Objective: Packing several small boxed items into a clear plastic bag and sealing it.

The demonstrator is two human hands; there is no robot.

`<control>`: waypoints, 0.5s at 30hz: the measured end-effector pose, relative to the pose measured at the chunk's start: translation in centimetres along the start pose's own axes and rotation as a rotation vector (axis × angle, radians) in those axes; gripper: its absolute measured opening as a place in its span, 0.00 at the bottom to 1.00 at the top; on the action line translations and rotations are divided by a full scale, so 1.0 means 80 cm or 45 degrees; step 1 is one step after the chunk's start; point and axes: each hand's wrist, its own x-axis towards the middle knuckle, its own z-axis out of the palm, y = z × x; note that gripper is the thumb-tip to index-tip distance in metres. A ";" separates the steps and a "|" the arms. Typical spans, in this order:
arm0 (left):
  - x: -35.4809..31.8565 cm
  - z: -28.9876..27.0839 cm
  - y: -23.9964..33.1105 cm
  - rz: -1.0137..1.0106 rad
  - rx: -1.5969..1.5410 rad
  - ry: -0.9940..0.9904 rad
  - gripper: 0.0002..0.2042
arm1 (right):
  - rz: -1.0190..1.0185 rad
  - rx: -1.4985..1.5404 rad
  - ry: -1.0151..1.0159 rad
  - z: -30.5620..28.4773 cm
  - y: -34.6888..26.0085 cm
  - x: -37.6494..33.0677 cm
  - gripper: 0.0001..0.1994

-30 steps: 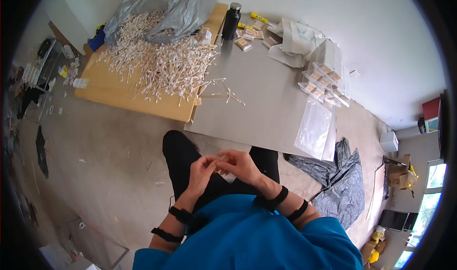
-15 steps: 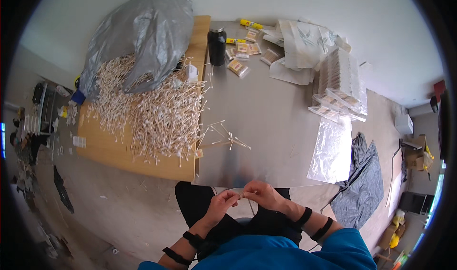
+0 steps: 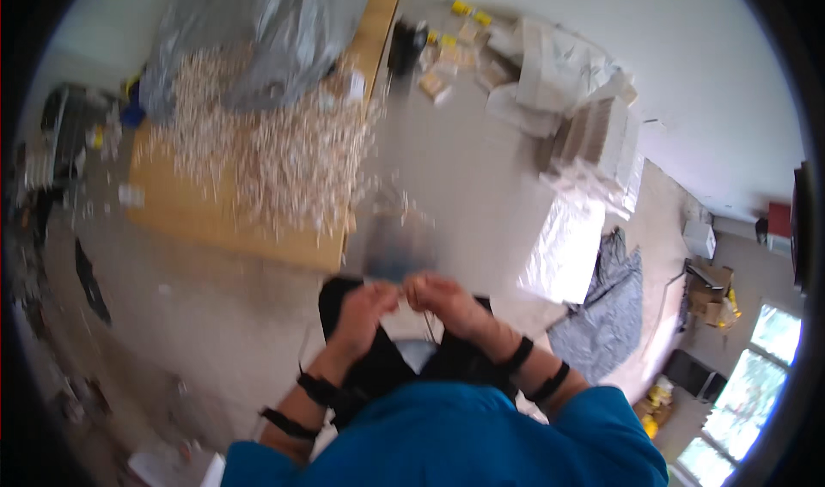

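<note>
Over my lap, just off the near edge of the grey table [image 3: 455,186], my left hand [image 3: 365,311] and my right hand [image 3: 443,302] are held up fingertips to fingertips. Both are closed in a pinch. Motion blur smears the fingers, and whatever small thing lies between them cannot be made out. Beyond them, a few loose cotton swabs [image 3: 400,202] lie on the grey table. A large heap of cotton swabs [image 3: 296,182] covers much of the wooden board [image 3: 301,251] to the left.
A grey plastic bag [image 3: 301,23] drapes over the heap's far side. At the back stand a black bottle [image 3: 406,47] and small packets [image 3: 435,85]. Stacked white packs [image 3: 599,143] and a clear plastic bag [image 3: 563,246] lie to the right; dark sheeting [image 3: 601,315] is on the floor.
My view has shifted and tilted, so the table sits higher in the picture and everything is blurred. My hands remain together in a pinch over my lap.
</note>
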 end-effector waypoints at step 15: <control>-0.222 0.066 0.087 0.446 -0.450 -0.188 0.06 | -0.050 -0.539 -0.322 0.194 -0.116 -0.112 0.10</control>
